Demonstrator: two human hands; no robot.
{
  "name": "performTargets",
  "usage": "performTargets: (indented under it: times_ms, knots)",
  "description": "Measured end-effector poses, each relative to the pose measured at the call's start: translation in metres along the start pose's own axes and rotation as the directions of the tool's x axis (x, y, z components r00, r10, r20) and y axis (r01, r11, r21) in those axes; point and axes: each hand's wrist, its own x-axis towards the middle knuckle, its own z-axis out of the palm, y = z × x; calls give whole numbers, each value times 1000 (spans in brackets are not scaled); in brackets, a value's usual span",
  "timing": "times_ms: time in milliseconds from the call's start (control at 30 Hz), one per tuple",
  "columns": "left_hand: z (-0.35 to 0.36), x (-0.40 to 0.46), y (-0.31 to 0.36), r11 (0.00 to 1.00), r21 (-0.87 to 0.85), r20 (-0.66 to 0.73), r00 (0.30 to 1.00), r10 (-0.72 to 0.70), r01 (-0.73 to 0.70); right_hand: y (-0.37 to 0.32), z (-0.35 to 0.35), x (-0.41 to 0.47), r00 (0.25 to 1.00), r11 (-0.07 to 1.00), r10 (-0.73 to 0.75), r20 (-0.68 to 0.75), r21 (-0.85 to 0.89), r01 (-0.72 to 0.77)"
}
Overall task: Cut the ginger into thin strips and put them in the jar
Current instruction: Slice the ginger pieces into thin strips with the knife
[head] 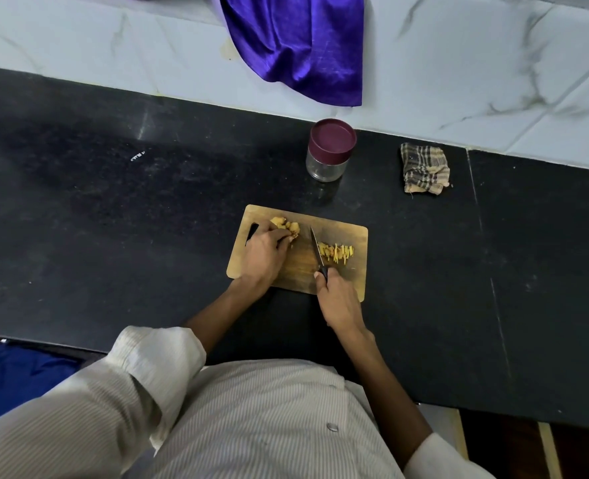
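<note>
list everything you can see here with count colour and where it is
cutting board: one, wooden brown, on the black counter in front of the person
ginger pieces: a few uncut chunks, yellow-tan, far left part of the board
ginger strips: small pile, yellow, right part of the board
knife: one, steel blade with black handle, between chunks and strips
jar: one, clear with maroon lid on, beyond the board near the wall
checked cloth: one, beige and dark, right of the jar
purple cloth: one, on the pale marble ledge
counter: one, black
left hand: fingers on the ginger pieces
right hand: grips the knife handle
</note>
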Motion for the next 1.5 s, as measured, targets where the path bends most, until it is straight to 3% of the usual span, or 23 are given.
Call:
performTargets:
  times_ms: [333, 467, 833, 1167, 1500]
  knots:
    - [-15, 2, 3, 987, -136, -75, 992, -100, 90, 0, 1, 1, 1000, 1000, 7, 10, -4, -7]
    - [-19, 3, -1, 973, -189, -36, 989, -141, 131, 1, 1, 1, 1000, 1000, 5, 0, -4, -5]
    - [-21, 3, -5, 984, -166, -37, 996, -77, 70, 0, 0, 0, 1000, 1000, 13, 12, -1, -13]
    - [-26, 7, -10, 974, -188, -65, 988, -141, 127, 0, 1, 0, 1000, 1000, 17, 5, 8, -17]
    - [-29, 7, -6, 982, -181, -115, 990, -81, 59, 1, 2, 3, 1000, 1000, 19, 14, 2, -19]
